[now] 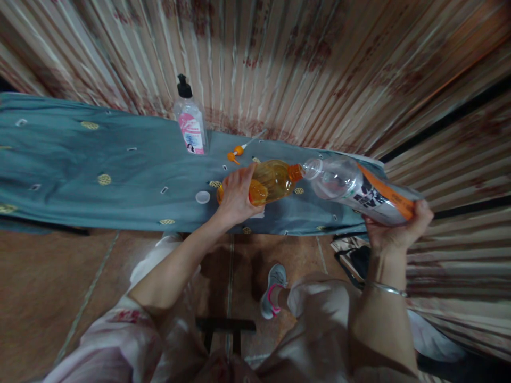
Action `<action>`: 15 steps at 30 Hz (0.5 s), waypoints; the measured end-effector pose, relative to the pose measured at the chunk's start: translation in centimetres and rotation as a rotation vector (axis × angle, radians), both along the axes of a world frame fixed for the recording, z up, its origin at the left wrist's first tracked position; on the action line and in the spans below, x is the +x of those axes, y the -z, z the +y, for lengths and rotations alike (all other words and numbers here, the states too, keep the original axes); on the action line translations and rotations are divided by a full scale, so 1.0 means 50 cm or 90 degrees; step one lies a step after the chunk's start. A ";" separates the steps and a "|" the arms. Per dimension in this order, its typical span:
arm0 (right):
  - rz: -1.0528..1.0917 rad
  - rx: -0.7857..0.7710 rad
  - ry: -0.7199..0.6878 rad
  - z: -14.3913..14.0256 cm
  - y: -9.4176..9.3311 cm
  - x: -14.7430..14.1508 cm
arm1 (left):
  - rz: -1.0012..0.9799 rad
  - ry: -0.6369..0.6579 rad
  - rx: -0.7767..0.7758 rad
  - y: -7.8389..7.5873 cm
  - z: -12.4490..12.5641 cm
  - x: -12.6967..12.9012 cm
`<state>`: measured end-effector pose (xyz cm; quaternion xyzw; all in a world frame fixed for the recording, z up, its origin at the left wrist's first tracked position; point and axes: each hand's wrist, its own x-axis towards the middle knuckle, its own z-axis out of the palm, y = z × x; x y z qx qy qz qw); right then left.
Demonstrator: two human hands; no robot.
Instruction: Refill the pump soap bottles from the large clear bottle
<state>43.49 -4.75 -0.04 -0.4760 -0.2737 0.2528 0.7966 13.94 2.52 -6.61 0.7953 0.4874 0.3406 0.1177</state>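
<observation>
My left hand (236,196) is wrapped round an orange see-through bottle (275,180), which leans with its neck to the right. Into the grip of my right hand (399,226) goes a large clear plastic bottle (347,183) with an orange and black label, tipped so that its mouth points left. The two bottle mouths meet or nearly meet; I cannot tell whether they touch. Behind the orange bottle lies an orange pump top (236,153) with a thin tube. A white round cap (203,197) rests left of my left hand.
A clear pump bottle (191,127) with a black top and pink label stands at the back of the cloth-covered narrow table (136,159). Pleated curtains (255,64) hang behind and to the right. A bag (355,260) sits below the table's right end.
</observation>
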 end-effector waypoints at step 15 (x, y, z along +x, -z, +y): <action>-0.019 0.005 -0.009 0.000 0.002 0.004 | -0.007 0.001 -0.008 0.001 0.001 0.001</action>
